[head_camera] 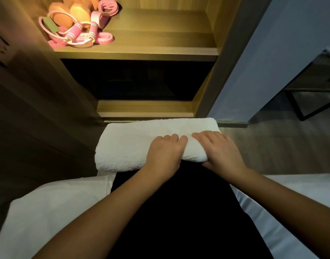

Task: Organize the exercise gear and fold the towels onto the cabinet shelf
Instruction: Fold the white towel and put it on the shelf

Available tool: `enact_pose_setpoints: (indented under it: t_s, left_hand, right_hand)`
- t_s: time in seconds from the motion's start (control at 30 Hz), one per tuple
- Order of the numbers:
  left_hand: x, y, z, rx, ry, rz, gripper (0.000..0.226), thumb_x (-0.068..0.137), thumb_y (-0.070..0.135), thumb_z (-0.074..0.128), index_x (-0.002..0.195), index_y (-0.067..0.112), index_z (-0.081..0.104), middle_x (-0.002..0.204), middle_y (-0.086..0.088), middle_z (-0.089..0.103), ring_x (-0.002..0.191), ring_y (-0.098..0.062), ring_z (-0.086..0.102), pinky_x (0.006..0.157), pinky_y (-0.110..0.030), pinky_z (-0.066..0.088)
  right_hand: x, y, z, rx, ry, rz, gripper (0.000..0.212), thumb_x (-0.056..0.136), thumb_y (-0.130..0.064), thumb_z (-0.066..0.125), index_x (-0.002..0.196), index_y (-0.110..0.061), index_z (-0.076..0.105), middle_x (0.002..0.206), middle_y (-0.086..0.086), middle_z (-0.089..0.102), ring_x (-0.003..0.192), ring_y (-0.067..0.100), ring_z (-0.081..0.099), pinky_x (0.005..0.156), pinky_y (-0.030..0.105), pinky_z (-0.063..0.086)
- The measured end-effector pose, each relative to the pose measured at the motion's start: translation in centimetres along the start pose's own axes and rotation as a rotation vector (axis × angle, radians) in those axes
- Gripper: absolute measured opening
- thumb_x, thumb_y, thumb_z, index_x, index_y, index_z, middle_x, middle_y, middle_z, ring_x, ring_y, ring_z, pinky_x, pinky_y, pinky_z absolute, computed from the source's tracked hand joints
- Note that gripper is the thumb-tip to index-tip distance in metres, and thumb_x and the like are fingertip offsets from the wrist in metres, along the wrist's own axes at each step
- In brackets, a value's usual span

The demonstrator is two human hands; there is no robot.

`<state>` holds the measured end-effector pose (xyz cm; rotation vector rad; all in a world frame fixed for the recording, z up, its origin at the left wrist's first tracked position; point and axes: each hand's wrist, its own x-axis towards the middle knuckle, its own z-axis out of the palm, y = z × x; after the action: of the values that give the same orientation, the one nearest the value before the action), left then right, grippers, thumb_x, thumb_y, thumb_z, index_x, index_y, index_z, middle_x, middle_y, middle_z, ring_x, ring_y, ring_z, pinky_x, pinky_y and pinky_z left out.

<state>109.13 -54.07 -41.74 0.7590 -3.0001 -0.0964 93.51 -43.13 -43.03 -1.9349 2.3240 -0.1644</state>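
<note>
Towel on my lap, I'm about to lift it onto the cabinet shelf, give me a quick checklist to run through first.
1. Fold: ok, the towel lies as a compact folded block.
2. Grip of the right hand: ok, fingers on top, thumb tucked under the towel's end.
3. Grip of the left hand: cannot tell, it rests on top with its thumb hidden.
4. Balanced hold: not ok, both hands sit on the towel's right half.
5. Room on the shelf: ok, its right part is bare wood; the exercise gear is piled at the left.
6. State of the lower compartment: cannot tell, too dark.
</note>
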Motion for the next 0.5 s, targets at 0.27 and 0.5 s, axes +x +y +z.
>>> enact_pose_setpoints:
  t_s: [0.27,0.5]
  left_hand:
    - [-4.8,-5.7,-0.5,-0.032,-0.019,0.019,0.075,0.073,0.023,0.082,0.140,0.011,0.049,0.131,-0.013,0.059,0.115,-0.033,0.059,0.101,-0.045,0.044]
    - [-5.0,-6.4,0.1,-0.074,0.020,0.059,0.057,0.069,0.022,0.084,0.120,0.007,0.064,0.109,-0.013,0.070,0.096,-0.031,0.067,0.082,-0.042,0.056]
  right_hand:
    - [-0.5,0.3,-0.5,0.091,0.016,0.036,0.056,0.079,-0.036,0.079,0.126,-0.015,0.059,0.120,0.009,0.067,0.102,0.030,0.066,0.085,0.044,0.057]
    - [2.3,-5.1,0.6,-0.084,-0.173,-0.122,0.089,0.083,-0.041,0.068,0.154,-0.027,0.016,0.156,0.008,0.029,0.140,0.031,0.030,0.113,0.045,0.023]
